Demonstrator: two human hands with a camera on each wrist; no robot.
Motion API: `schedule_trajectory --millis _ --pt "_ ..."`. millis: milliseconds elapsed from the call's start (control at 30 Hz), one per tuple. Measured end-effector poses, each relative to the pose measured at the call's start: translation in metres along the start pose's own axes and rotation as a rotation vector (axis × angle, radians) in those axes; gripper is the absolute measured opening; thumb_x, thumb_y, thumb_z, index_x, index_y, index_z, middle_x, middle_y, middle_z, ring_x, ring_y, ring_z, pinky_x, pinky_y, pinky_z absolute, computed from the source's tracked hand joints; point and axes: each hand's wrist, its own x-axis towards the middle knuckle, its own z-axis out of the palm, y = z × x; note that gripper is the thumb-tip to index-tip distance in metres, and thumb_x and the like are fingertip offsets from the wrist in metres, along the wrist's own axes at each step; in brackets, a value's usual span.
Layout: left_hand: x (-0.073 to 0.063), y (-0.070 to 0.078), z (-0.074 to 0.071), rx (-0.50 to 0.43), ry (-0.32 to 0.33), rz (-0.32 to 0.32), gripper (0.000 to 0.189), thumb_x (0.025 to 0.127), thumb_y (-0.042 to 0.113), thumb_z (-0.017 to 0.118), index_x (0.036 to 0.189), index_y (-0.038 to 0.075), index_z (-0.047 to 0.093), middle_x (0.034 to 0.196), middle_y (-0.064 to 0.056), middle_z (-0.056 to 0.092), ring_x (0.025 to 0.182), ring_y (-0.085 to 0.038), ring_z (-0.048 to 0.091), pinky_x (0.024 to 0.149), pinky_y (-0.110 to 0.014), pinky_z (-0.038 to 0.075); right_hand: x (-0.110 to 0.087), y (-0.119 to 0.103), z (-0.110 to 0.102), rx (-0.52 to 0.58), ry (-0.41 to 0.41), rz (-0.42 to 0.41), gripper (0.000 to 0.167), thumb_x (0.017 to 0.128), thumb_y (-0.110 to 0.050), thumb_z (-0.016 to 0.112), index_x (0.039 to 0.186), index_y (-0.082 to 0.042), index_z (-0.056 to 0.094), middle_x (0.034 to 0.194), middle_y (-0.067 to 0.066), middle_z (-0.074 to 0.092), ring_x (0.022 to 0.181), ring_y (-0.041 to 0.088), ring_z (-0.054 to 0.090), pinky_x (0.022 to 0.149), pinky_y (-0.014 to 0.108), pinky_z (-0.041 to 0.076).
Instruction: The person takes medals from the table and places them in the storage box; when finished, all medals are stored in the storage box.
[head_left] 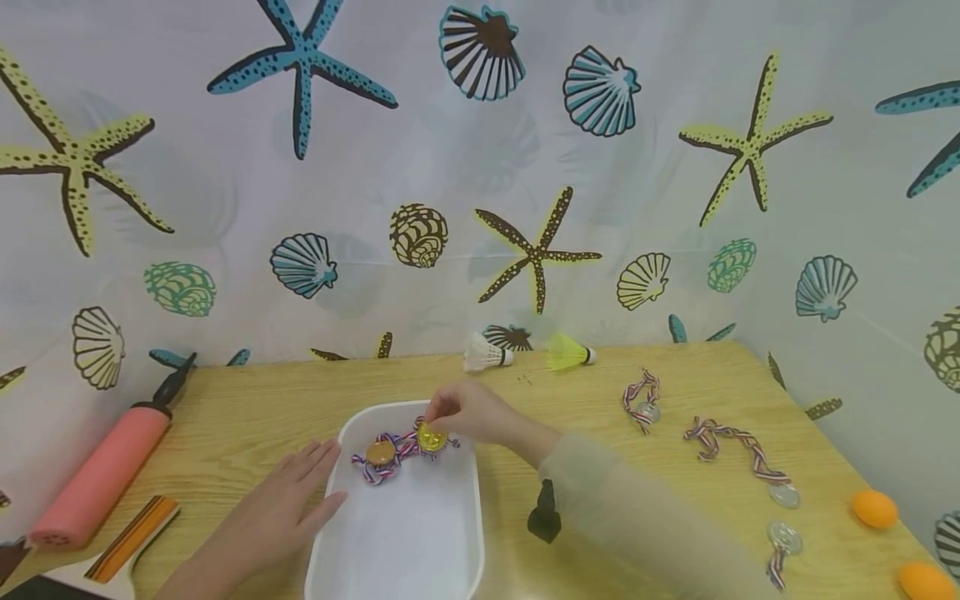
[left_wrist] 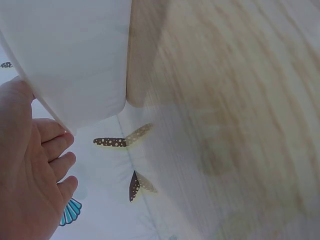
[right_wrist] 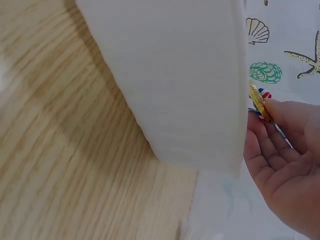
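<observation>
My right hand [head_left: 472,412] pinches a gold medal [head_left: 432,438] between thumb and fingers over the far right corner of a white tray [head_left: 480,533]. In the right wrist view the gold medal [right_wrist: 259,102] shows edge-on, with striped ribbon behind it. A bronze-coloured medal [head_left: 381,452] with a red, white and blue ribbon lies beside it at the far end of the tray. Fingers extended, my left hand [head_left: 281,500] touches the tray's left rim. The left wrist view shows the left hand [left_wrist: 35,160] at the tray's edge.
Silver medals [head_left: 784,537] with ribbons lie on the table's right side, near orange balls [head_left: 874,508]. White [head_left: 486,354] and yellow [head_left: 570,353] shuttlecocks stand along the back edge. A pink hand pump [head_left: 105,475] and an orange-and-black striped handle [head_left: 133,539] are at left.
</observation>
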Motion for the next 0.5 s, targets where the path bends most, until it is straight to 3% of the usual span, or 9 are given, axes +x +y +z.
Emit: schedule_trajectory --millis 133,500 --pt "0.0 0.001 -0.001 -0.001 -0.003 -0.003 0.062 0.095 0.039 0.048 0.135 -0.007 0.04 0.14 -0.023 0.036 0.129 -0.041 0.029 0.103 -0.055 0.023 0.004 0.001 0.005 -0.13 -0.027 -0.005 0.01 0.083 0.002 0.064 0.084 -0.007 0.068 0.082 -0.003 0.064 0.076 0.006 0.057 0.07 0.017 0.048" --pt "-0.001 0.0 0.0 0.007 0.001 -0.001 0.061 0.094 0.039 0.048 0.135 -0.006 0.04 0.14 -0.022 0.037 0.128 -0.041 0.03 0.103 -0.055 0.023 0.012 -0.008 0.016 -0.344 -0.089 0.019 0.015 0.079 0.005 0.064 0.087 -0.006 0.069 0.082 -0.004 0.063 0.077 0.007 0.055 0.07 0.016 0.046"
